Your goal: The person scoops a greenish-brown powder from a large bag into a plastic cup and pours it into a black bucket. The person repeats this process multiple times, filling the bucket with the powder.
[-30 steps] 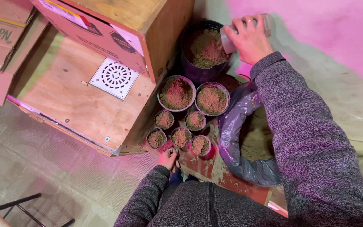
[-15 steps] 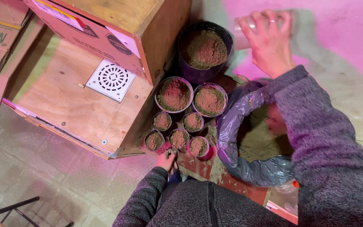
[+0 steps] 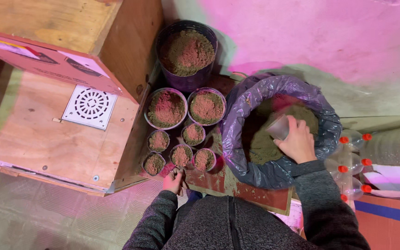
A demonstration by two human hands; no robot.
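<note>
1. Small soil-filled pots (image 3: 181, 155): 5.
2. Medium soil-filled pots (image 3: 166, 108): 2.
3. Large dark soil-filled pot (image 3: 187, 53): 1.
4. Plastic bag of soil (image 3: 278, 129): 1.
5. Clear plastic cup (image 3: 278, 128): 1.
6. Red-capped clear bottles (image 3: 353, 157): 5 caps visible.
7. White round-patterned vent grille (image 3: 90, 106): 1.

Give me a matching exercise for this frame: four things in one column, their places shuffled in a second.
1. clear cup
2. dark pot
3. white vent
4. left hand

a. on the plywood panel
b. in the right hand, inside the bag
c. by the nearest small pots
d. against the wall, beside the crate

Pairs: 1-b, 2-d, 3-a, 4-c
</note>
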